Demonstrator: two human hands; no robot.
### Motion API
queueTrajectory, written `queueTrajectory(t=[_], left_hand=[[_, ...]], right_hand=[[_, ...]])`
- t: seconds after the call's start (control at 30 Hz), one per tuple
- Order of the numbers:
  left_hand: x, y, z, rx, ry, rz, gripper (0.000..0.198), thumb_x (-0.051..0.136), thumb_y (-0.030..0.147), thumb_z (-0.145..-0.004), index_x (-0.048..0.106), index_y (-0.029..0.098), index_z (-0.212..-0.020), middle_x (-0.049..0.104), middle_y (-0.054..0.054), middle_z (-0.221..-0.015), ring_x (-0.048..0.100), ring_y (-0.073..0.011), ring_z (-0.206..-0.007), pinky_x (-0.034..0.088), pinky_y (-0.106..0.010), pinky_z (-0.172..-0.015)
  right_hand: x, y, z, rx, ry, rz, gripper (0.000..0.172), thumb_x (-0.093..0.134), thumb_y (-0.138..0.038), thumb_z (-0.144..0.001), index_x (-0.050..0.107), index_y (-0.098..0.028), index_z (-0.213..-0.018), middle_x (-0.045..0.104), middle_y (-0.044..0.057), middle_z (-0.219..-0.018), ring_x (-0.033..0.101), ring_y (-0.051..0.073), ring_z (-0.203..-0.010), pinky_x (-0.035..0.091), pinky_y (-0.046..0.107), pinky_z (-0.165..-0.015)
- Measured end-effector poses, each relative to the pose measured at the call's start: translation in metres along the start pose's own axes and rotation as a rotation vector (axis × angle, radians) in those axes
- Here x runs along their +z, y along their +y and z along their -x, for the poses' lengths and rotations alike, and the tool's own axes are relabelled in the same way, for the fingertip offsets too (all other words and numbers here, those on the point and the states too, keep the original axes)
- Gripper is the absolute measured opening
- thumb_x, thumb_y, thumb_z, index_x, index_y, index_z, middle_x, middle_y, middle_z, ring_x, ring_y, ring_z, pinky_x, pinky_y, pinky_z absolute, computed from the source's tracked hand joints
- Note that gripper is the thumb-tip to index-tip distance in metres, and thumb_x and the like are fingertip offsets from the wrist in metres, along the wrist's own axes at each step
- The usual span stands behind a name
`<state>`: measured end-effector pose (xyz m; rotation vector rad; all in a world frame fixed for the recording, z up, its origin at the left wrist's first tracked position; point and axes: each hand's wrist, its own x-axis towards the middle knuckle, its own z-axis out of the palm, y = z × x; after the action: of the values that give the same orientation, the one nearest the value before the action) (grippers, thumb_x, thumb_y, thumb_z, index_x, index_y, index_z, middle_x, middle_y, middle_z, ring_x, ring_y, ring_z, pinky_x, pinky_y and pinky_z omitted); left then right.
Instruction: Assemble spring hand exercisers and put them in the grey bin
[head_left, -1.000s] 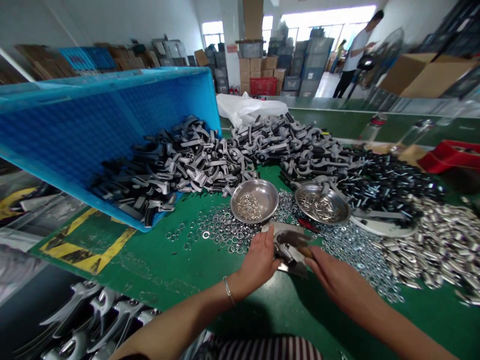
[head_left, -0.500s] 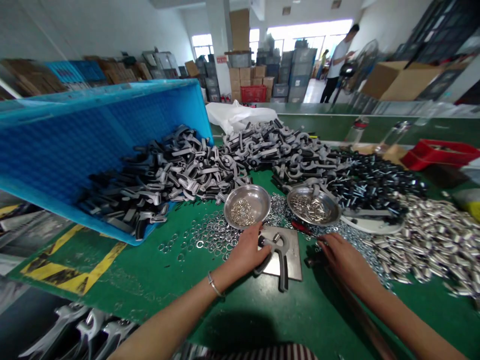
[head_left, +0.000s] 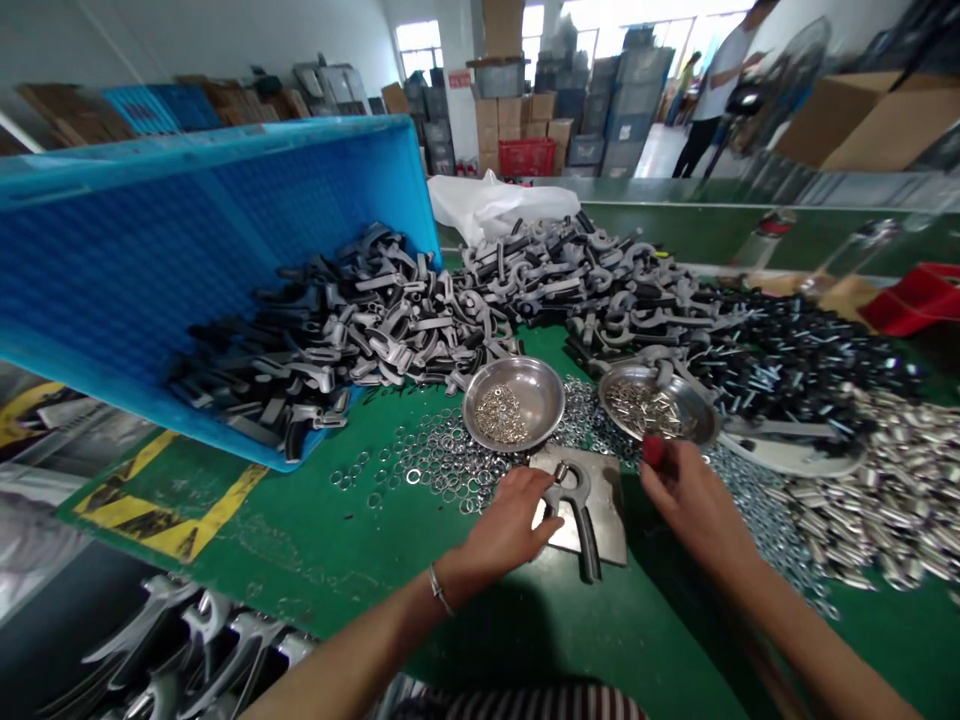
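Observation:
A grey metal handle part with a black grip (head_left: 582,512) lies on a small steel plate (head_left: 611,535) on the green table. My left hand (head_left: 506,522) is curled round the part's left end and holds it down on the plate. To the right of the plate, my right hand (head_left: 690,495) is closed on a small red-tipped tool (head_left: 652,450), just below a steel bowl of small metal pins (head_left: 656,405). A second steel bowl (head_left: 551,385), holding washers, stands above my left hand.
A tilted blue crate (head_left: 187,240) spills grey and black handle parts (head_left: 360,330) across the table. Loose washers (head_left: 442,465), black screws (head_left: 795,360) and silver sleeves (head_left: 892,500) lie in heaps. A red tray (head_left: 919,295) stands far right. A person (head_left: 712,90) stands at the back.
A second ago both hands held the part and plate together. The plate now lies flat, my left hand stays on the part, and my right hand has lifted the red-tipped tool off the table.

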<state>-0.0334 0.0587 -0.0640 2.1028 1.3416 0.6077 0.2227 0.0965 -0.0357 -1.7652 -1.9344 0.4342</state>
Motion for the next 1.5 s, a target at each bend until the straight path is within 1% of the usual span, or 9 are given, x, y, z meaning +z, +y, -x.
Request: queueTrajectory(t=[0.1,0.2,0.37,0.6,0.83,0.97,1.13,1.27,1.5], left_hand=[[0.004,-0.004,0.002,-0.016,0.017,0.020,0.048,0.069,0.029,-0.086,0.053,0.016,-0.129,0.056,-0.012,-0.131,0.047,-0.0282,-0.126,0.035,-0.046,-0.113],[0.008,-0.008,0.002,-0.027,0.051,0.038,0.051,0.071,0.030,-0.085,0.051,0.015,-0.130,0.056,-0.013,-0.131,0.047,-0.0291,-0.126,0.035,-0.047,-0.113],[0.012,-0.012,0.002,-0.001,0.091,0.051,0.051,0.074,0.030,-0.083,0.053,0.017,-0.127,0.059,-0.011,-0.127,0.051,-0.0279,-0.122,0.039,-0.046,-0.110],[0.013,-0.012,0.004,0.043,0.161,0.047,0.052,0.075,0.028,-0.082,0.052,0.016,-0.127,0.059,-0.012,-0.125,0.051,-0.0288,-0.122,0.039,-0.047,-0.110],[0.018,-0.015,0.006,0.077,0.172,0.025,0.052,0.072,0.032,-0.086,0.049,0.017,-0.130,0.058,-0.012,-0.128,0.050,-0.0278,-0.124,0.037,-0.047,-0.112],[0.016,-0.011,0.005,0.019,0.133,0.033,0.050,0.072,0.033,-0.086,0.051,0.017,-0.128,0.057,-0.012,-0.128,0.050,-0.0286,-0.123,0.038,-0.048,-0.111],[0.010,-0.006,0.002,-0.055,0.089,0.038,0.047,0.071,0.029,-0.086,0.052,0.016,-0.128,0.057,-0.012,-0.127,0.050,-0.0285,-0.123,0.039,-0.047,-0.110],[0.012,-0.006,0.002,-0.054,0.078,0.028,0.047,0.070,0.030,-0.087,0.052,0.017,-0.129,0.057,-0.012,-0.129,0.049,-0.0285,-0.124,0.038,-0.047,-0.111],[-0.009,0.003,0.003,0.000,0.049,-0.055,0.050,0.067,0.037,-0.090,0.052,0.019,-0.134,0.055,-0.012,-0.135,0.048,-0.0284,-0.128,0.038,-0.046,-0.111]], right_hand=[[0.010,-0.025,0.001,0.134,-0.149,-0.641,0.028,0.056,-0.051,-0.092,0.049,-0.024,-0.099,0.071,0.004,-0.081,0.071,0.022,-0.068,0.057,0.035,-0.064],[0.033,-0.042,0.005,0.164,-0.169,-0.847,0.030,0.058,-0.053,-0.092,0.047,-0.026,-0.097,0.073,0.003,-0.080,0.071,0.021,-0.064,0.059,0.036,-0.062],[0.059,-0.040,0.011,0.163,-0.094,-0.815,0.025,0.057,-0.051,-0.095,0.046,-0.028,-0.097,0.075,0.004,-0.083,0.072,0.023,-0.062,0.060,0.038,-0.060],[0.061,-0.036,0.014,0.144,-0.055,-0.804,0.024,0.054,-0.050,-0.096,0.046,-0.027,-0.100,0.075,0.007,-0.089,0.072,0.024,-0.066,0.060,0.039,-0.061],[0.057,-0.044,0.016,-0.163,-0.057,-0.200,0.026,0.046,-0.047,-0.096,0.052,-0.022,-0.098,0.072,0.012,-0.084,0.072,0.029,-0.076,0.055,0.039,-0.066],[0.049,-0.060,-0.012,-0.254,-0.138,-0.136,0.021,0.049,-0.039,-0.097,0.055,-0.019,-0.099,0.071,0.007,-0.072,0.071,0.024,-0.063,0.053,0.032,-0.058],[0.040,-0.054,-0.048,-0.143,-0.119,-0.365,0.041,0.038,-0.043,-0.101,0.064,-0.016,-0.086,0.072,-0.003,-0.060,0.059,0.012,-0.039,0.050,0.023,-0.039],[0.045,-0.029,-0.044,-0.065,-0.180,-0.405,0.043,0.025,-0.046,-0.105,0.058,-0.019,-0.099,0.074,0.001,-0.069,0.066,0.014,-0.046,0.054,0.026,-0.045],[0.022,0.010,-0.033,0.056,-0.186,-0.097,0.031,0.074,-0.048,-0.075,0.055,-0.023,-0.072,0.064,0.004,-0.059,0.066,0.027,-0.057,0.049,0.039,-0.060]])
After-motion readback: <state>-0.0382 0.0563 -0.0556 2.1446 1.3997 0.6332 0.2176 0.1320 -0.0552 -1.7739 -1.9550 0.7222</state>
